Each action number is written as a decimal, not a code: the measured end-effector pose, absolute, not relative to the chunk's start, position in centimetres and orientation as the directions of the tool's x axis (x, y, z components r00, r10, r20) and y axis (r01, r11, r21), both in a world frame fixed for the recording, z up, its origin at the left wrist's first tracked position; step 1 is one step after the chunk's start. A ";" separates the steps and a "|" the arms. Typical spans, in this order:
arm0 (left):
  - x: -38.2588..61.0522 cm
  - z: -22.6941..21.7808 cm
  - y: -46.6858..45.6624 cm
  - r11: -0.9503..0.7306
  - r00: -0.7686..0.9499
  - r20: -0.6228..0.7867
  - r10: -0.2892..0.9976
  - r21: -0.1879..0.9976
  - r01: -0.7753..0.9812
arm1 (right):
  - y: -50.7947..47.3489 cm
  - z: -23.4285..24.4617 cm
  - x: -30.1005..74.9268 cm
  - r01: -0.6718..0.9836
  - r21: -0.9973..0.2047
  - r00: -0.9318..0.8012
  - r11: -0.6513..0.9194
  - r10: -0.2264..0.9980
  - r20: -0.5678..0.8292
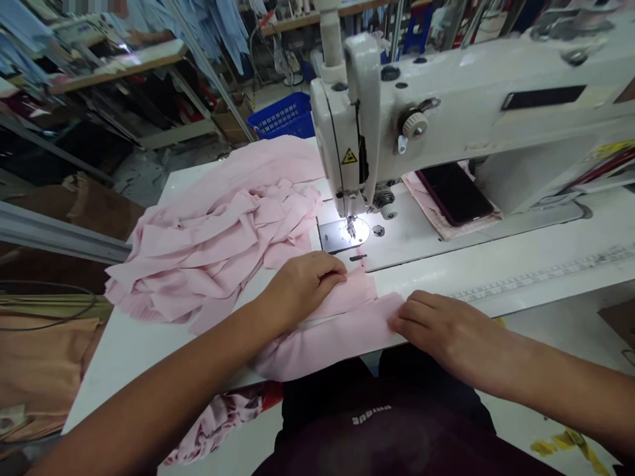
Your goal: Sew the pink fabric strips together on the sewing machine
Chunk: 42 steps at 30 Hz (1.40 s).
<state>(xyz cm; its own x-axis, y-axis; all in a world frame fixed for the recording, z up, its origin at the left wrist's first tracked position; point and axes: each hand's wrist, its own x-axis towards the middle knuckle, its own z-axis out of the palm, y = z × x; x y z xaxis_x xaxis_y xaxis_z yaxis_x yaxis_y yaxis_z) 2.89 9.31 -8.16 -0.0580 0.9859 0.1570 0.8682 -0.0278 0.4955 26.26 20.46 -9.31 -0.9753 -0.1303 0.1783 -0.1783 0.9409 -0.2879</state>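
My left hand [305, 281] is closed, thumb and forefinger pinched at a pink fabric piece [354, 291] that lies on the table in front of the sewing machine [342, 139]. Nearer to my body, a pink fabric strip [337, 340] runs along the table's front edge. Its right end is pinched in the fingers of my right hand [439, 327]. Both hands are short of the lit presser foot [351, 227], and no fabric shows under it. A heap of pink fabric pieces [213, 231] lies left of the machine.
A dark phone [456, 192] rests on folded fabric under the machine arm. A printed ruler tape [536, 271] runs along the front right of the table. Behind stands a blue basket [282, 116]. A metal post [64, 231] and tan fabric [44, 370] are at left.
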 end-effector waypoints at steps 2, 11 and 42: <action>2.9 -7.7 9.6 -0.048 -0.059 0.191 0.980 0.514 0.856 | 20.4 -9.1 26.1 -0.156 -0.298 -0.981 0.942 -0.113 0.158; 2.9 -6.3 10.9 0.285 -0.316 -0.074 0.946 0.655 0.700 | 20.9 -7.4 24.9 -0.089 -0.475 -0.987 0.875 -0.013 0.162; 4.4 -5.7 8.7 0.416 -0.349 -0.235 0.907 0.630 0.656 | 22.2 -10.3 18.2 -0.105 -0.976 -0.860 -0.189 0.511 -0.006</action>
